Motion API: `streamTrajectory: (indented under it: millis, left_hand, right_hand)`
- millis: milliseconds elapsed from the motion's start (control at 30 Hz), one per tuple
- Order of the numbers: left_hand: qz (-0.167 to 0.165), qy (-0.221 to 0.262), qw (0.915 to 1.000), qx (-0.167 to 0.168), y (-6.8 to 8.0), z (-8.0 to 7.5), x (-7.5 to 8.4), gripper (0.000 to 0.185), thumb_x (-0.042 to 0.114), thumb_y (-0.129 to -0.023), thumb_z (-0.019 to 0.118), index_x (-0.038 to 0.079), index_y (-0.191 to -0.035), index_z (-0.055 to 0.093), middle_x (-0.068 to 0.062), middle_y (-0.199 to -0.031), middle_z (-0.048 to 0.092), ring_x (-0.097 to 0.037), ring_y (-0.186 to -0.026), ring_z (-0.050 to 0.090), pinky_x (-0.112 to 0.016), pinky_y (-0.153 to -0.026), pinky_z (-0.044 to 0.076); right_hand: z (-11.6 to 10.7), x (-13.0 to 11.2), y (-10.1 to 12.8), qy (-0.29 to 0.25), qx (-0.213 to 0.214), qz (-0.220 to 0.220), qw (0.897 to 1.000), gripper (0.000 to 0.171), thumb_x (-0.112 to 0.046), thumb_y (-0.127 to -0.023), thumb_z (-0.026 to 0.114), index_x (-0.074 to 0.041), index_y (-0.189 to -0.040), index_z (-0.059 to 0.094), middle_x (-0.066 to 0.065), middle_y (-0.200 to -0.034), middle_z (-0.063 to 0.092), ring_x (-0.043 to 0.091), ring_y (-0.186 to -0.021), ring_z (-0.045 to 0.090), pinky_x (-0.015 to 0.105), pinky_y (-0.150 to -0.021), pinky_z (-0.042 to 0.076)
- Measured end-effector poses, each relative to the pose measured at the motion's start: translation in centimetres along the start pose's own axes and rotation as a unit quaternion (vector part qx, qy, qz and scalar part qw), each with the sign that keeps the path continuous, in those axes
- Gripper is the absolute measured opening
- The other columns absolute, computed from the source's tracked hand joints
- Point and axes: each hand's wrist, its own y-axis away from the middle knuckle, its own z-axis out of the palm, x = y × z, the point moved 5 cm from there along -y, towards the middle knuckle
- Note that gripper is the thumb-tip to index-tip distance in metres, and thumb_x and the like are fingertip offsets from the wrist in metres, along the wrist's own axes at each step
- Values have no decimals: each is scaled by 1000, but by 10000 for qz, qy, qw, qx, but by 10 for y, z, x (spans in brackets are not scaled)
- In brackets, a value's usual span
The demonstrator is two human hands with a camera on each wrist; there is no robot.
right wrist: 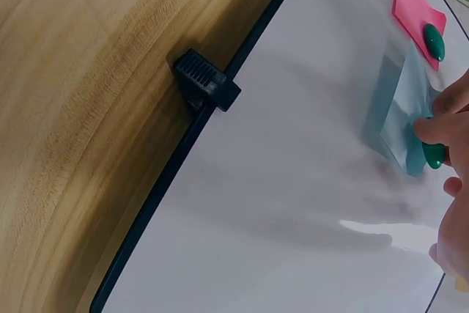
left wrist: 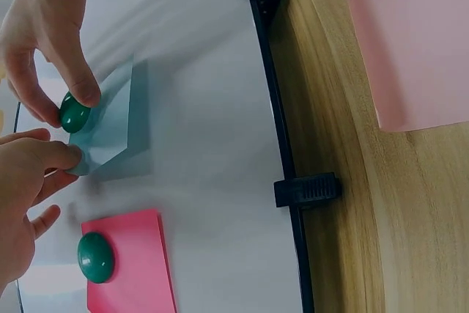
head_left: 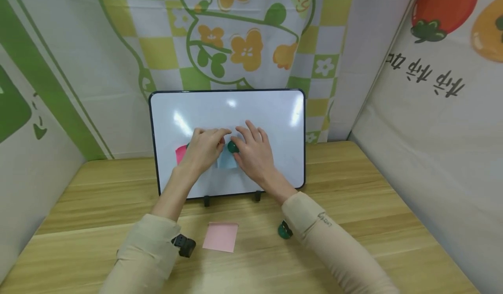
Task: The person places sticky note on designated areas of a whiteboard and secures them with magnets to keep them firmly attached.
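Both hands are at a whiteboard (head_left: 275, 110) that leans upright on the table. My left hand (head_left: 204, 150) pinches the upper edge of a light blue sticky note (left wrist: 113, 122) near its corner. A round green magnet (left wrist: 74, 113) is between the thumb and fingers of my right hand (head_left: 257, 156), right at that note's upper edge. The note's lower part stands away from the board and casts a shadow on it. To the left, a bright pink sticky note (left wrist: 135, 265) is on the board with another green magnet (left wrist: 96, 257) over its upper part.
Two black feet (head_left: 206, 201) hold the board's lower edge. A pale pink sticky note (head_left: 221, 237) lies on the wooden table (head_left: 353, 206) in front. Near the right sleeve sits a green rounded piece (head_left: 284, 230). A black device (head_left: 184, 246) is by the left sleeve. Printed curtains surround the table.
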Motion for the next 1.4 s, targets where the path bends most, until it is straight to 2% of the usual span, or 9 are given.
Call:
streamTrajectory:
  millis: [333,667,967,1200,1400]
  left_hand:
    - [27,-80,9998,179,0,0,0,35,3,-92,66,9,-126,66,-9,-97,75,-25,-91,71,-48,-89,47]
    - [-74,-13,9998,192,-1,1,-2,32,3,-92,65,9,-124,67,-10,-97,75,-26,-92,71,-49,-89,46]
    - [-97,-26,9998,150,-4,3,-4,30,3,-92,65,8,-122,68,-11,-108,75,-27,-100,70,-48,-88,46]
    - [-71,-22,9999,112,-4,3,-4,29,2,-92,65,8,-120,68,-9,-105,75,-26,-98,71,-47,-88,45]
    - [-122,94,9998,81,-3,3,-5,24,1,-91,66,9,-113,71,-7,-92,73,-24,-89,68,-46,-88,44]
  right_hand:
    - [3,3,-2,3,-116,29,9999,39,-29,-83,80,-16,-119,72,8,-138,59,33,-141,42,52,-111,40]
    - [8,1,-6,-39,-212,9,9998,40,-29,-84,80,-16,-121,71,8,-139,58,33,-142,41,53,-111,39]
    - [12,2,-6,-93,-211,22,9997,41,-29,-83,81,-16,-121,71,8,-141,57,33,-143,40,53,-112,37]
    - [14,2,-7,-28,-185,7,9998,40,-29,-83,81,-16,-120,71,7,-141,57,32,-143,41,53,-113,37]
    - [16,2,-6,-61,-152,14,9999,40,-29,-84,80,-15,-120,72,8,-141,56,32,-143,40,54,-113,36]
